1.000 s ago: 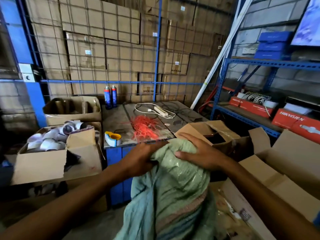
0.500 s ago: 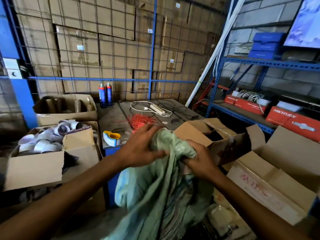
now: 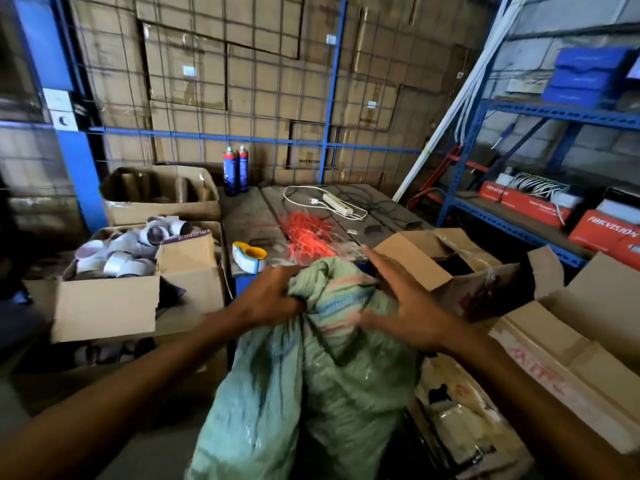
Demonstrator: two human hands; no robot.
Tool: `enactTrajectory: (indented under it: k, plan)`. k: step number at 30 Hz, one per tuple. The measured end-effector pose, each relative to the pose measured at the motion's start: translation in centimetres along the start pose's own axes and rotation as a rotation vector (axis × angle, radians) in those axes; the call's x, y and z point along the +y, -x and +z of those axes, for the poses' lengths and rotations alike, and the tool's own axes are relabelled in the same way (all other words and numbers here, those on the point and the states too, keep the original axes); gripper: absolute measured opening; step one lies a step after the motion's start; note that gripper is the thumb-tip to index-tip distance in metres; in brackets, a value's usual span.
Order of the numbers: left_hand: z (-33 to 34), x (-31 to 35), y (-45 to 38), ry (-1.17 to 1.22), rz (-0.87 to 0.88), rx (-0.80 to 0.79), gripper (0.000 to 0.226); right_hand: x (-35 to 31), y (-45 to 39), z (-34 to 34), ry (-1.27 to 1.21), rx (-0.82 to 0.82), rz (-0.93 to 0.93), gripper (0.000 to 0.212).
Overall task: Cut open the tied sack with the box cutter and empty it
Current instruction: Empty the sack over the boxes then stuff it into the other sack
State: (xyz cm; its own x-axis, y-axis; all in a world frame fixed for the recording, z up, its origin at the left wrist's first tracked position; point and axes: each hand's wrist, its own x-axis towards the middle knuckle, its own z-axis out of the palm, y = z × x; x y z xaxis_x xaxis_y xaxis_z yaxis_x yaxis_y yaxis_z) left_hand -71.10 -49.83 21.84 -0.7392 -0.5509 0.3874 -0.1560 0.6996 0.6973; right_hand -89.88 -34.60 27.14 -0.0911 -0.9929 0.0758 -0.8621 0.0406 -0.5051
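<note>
Two bare hands work at the gathered top of a pale green woven sack (image 3: 311, 386), which stands in the foreground between open cartons. Left hand (image 3: 270, 299) has its grip closed round a bunch of the sack's fabric at the neck. Right hand (image 3: 398, 303) rests against the other side of the neck with fingers spread wide, clasping nothing. Motion blur hides any tie on the neck. Just right of the sack sits an open cardboard box (image 3: 446, 268); to the left, another carton (image 3: 138, 292) holds white pipe fittings. Beyond the hands lies the worktop (image 3: 249, 216), carrying a yellow-and-white tape dispenser (image 3: 249, 256), a heap of red cable ties (image 3: 308, 233), a white power strip (image 3: 337, 204) with its cord, and two spray cans (image 3: 235, 169) at the far edge. Behind these, a blue wire mesh partition (image 3: 332, 98) fronts stacked cartons.
</note>
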Motion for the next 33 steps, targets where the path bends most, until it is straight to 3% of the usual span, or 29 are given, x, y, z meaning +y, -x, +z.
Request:
enactTrajectory:
  k: [3,5,7,8,12,15,16,17,19,21,25,27,30,32,33]
  plan:
    - [-2.2,1.2,-0.7,0.427,-0.258,-0.031,0.017,-3.1,1.8,2.5,0.429,-0.144,-0.179,0.13]
    - [-3.0,1.5,-0.4,0.524,-0.336,-0.053,0.018,-3.5,1.3,5.2,0.505,0.055,-0.248,0.121]
    - [-3.1,1.5,0.5,0.508,-0.35,-0.105,0.019,-3.6,0.1,6.1,0.472,0.265,-0.305,0.094]
    - [-3.1,1.0,1.1,0.467,-0.348,-0.107,0.023,-3.7,-0.6,6.2,0.437,0.292,-0.326,0.084]
    - [-4.4,0.2,3.8,-0.055,-0.178,0.054,0.079,-3.5,-2.9,7.6,0.341,0.226,-0.276,0.058]
    - [-4.7,1.2,7.1,-0.455,-0.139,-0.205,0.13,-3.3,-6.0,7.7,0.001,0.19,-0.18,0.036]
    - [-4.2,1.0,8.3,-0.633,-0.145,-0.252,0.135,-3.6,-7.0,7.5,-0.185,0.124,-0.15,0.036]
    - [-3.6,0.7,9.2,-0.731,-0.124,-0.202,0.137,-4.0,-7.9,7.5,-0.375,0.033,-0.107,0.037]
    - [-3.1,-1.0,10.4,-0.816,-0.054,-0.01,0.132,-4.6,-8.9,7.9,-0.66,-0.18,0.004,0.04]
    - [-4.1,-1.8,10.3,-0.894,0.019,0.13,0.124,-5.0,-9.9,8.5,-0.764,-0.318,0.082,0.035]
    - [-7.0,-2.2,10.4,-0.83,-0.055,0.161,0.084,-6.7,-11.8,9.1,-0.739,-0.422,0.023,0.042]
    - [-9.2,-3.1,10.9,-0.695,-0.138,0.249,0.066,-7.5,-12.5,8.1,-0.621,-0.427,-0.166,0.072]
    - [-12.5,-3.1,11.7,-0.299,-0.18,0.314,0.041,-8.8,-12.6,6.8,-0.119,-0.431,-0.586,0.12]
    - [-13.7,-1.9,12.1,-0.068,-0.217,0.317,0.03,-10.1,-12.5,7.7,0.202,-0.354,-0.834,0.132]
    - [-13.9,-1.4,12.4,0.0,-0.242,0.323,0.027,-10.9,-12.7,8.7,0.243,-0.297,-0.934,0.13]
